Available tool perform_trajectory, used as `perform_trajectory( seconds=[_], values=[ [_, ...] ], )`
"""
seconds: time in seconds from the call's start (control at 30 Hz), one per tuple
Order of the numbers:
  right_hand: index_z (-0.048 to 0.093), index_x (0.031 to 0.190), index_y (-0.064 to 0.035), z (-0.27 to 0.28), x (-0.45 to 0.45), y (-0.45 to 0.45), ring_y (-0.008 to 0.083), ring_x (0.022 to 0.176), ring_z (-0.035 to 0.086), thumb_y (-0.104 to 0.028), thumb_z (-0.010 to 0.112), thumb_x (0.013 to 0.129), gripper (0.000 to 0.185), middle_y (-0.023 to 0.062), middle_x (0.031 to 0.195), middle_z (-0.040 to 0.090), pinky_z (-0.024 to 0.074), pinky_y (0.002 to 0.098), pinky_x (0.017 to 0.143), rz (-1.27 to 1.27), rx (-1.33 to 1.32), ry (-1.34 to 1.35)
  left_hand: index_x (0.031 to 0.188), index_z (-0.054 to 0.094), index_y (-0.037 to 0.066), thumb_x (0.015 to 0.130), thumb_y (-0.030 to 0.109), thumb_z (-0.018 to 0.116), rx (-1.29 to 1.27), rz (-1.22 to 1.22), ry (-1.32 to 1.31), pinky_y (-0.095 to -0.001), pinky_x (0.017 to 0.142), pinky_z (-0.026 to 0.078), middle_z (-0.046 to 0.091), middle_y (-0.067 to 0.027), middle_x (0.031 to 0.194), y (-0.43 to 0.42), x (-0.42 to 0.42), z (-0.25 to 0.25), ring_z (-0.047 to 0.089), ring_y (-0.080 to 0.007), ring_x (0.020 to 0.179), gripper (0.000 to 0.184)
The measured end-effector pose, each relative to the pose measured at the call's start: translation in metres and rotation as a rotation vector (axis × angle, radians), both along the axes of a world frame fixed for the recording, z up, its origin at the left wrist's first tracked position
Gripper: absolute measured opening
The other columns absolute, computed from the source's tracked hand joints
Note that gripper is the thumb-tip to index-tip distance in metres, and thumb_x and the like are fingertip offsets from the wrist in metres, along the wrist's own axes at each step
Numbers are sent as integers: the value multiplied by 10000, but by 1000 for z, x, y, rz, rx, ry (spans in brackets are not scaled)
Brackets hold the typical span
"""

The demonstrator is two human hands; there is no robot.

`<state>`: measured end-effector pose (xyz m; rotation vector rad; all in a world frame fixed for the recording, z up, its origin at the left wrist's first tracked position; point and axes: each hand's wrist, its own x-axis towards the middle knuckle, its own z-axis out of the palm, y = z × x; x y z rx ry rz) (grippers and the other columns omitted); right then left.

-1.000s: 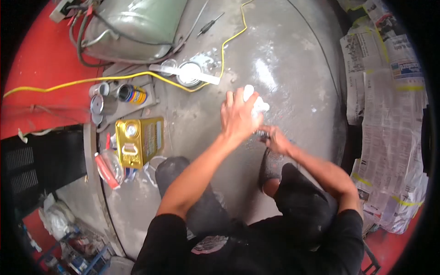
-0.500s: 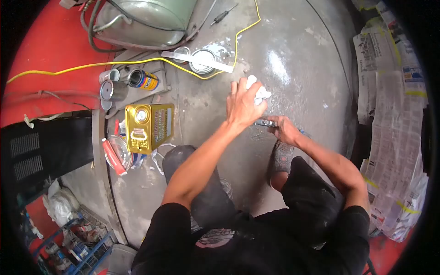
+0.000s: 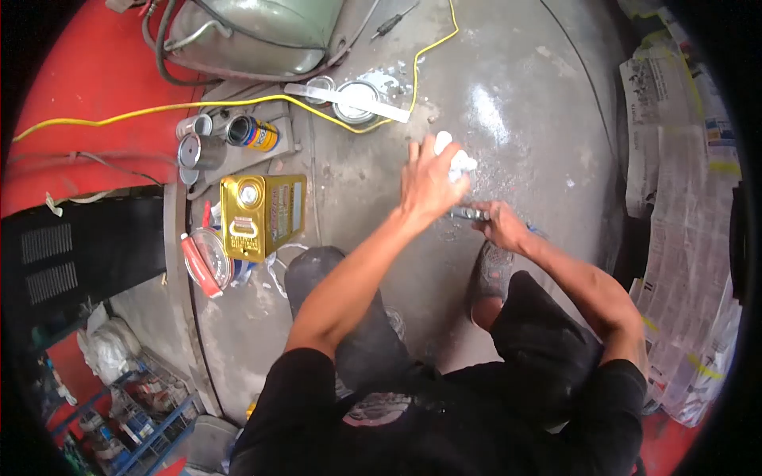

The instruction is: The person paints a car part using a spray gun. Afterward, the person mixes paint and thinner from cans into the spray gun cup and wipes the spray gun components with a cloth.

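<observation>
My left hand [image 3: 431,184] is closed around a crumpled white cloth or tissue [image 3: 461,166], which sticks out past the fingers. Just below and to the right, my right hand [image 3: 506,225] grips a small silver metal tool [image 3: 470,213]. Its far end lies close to the left hand, and my fingers cover part of it, so its exact kind is unclear. Both hands are above the grey concrete floor, in front of my knees.
To the left stand a gold rectangular solvent tin [image 3: 262,218], an opened paint can [image 3: 252,133] and a grey can [image 3: 201,151]. Ahead, a white flat stick [image 3: 349,103] lies across a round lid [image 3: 357,101]. A yellow cable [image 3: 198,104] crosses the floor; newspaper-covered panels [image 3: 683,262] line the right.
The whole view has shifted slightly, with the scene sitting a little further right. Both hands keep nearly the same pose and grip.
</observation>
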<state>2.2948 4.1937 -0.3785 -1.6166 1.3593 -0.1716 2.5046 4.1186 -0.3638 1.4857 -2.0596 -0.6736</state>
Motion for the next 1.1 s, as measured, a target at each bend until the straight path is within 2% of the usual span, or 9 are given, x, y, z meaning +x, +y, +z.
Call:
perform_trajectory(
  seconds=[0.13, 0.2, 0.4, 0.43, 0.57, 0.67, 0.77, 0.87, 1.1],
  values=[
    [681, 1325, -58, 0, 3, 11, 464, 960, 706, -52, 674, 887, 438, 301, 1209, 686, 580, 464, 825, 46, -228, -45, 1205, 719, 128, 754, 292, 773, -256, -47, 25, -520, 850, 555, 604, -174, 1284, 13, 4, 67, 573, -394, 1097, 482],
    [678, 1333, -68, -32, -9, 14, 473, 970, 697, -21, 661, 877, 459, 304, 1170, 693, 576, 482, 825, 77, -269, 50, 1166, 737, 134, 782, 298, 777, -159, 2, 33, -507, 857, 545, 622, -156, 1260, 9, -2, 39, 578, -390, 1082, 420],
    [675, 1339, -76, 29, 11, 2, 426, 1004, 718, 49, 676, 878, 478, 251, 1193, 710, 588, 451, 870, 29, -41, 60, 1097, 766, 84, 887, 286, 732, -45, 52, 197, -503, 876, 510, 653, -192, 1132, -5, 7, 38, 576, -403, 1056, 294],
    [677, 1335, -77, 24, 10, 4, 423, 998, 720, 52, 674, 875, 477, 246, 1195, 712, 589, 451, 868, 48, -75, 74, 1024, 756, 61, 932, 283, 714, -109, 62, 185, -484, 777, 526, 688, -158, 1046, -11, 10, 28, 634, -374, 971, 244],
    [687, 1316, -82, 31, 13, 6, 418, 1009, 719, 58, 670, 868, 470, 231, 1210, 713, 584, 465, 883, 40, -26, 78, 945, 735, -29, 965, 243, 709, 336, 176, 494, -436, 737, 517, 713, -148, 835, -27, 30, 17, 690, -338, 772, 273],
    [677, 1366, -154, 17, 6, 6, 444, 991, 707, -20, 705, 854, 530, 261, 1057, 727, 572, 507, 836, 79, -54, 58, 1034, 749, -9, 966, 259, 720, 344, 191, 555, -434, 764, 526, 729, -178, 943, -35, 41, -4, 694, -316, 817, 278],
    [671, 1360, -90, -18, -8, 6, 448, 997, 704, -29, 714, 852, 513, 272, 1068, 725, 569, 495, 857, 95, -39, 59, 1156, 730, -3, 994, 239, 704, 123, 187, 519, -337, 777, 532, 726, -133, 1054, -31, 48, 4, 669, -198, 892, 292],
    [665, 1350, -44, -16, -10, 0, 443, 979, 712, -22, 692, 860, 491, 281, 1066, 722, 570, 485, 865, 16, 41, -83, 1214, 721, 39, 954, 263, 721, -306, -256, 120, -412, 883, 536, 677, -185, 1229, -5, 34, 39, 644, -312, 1053, 343],
    [677, 1336, -72, 29, 9, -2, 418, 989, 724, 23, 669, 876, 469, 262, 1137, 720, 584, 463, 853, 63, -66, -36, 1181, 727, 53, 938, 254, 707, -125, -68, 150, -489, 861, 538, 675, -186, 1190, -4, 24, 41, 619, -377, 1069, 316]
  ],
)
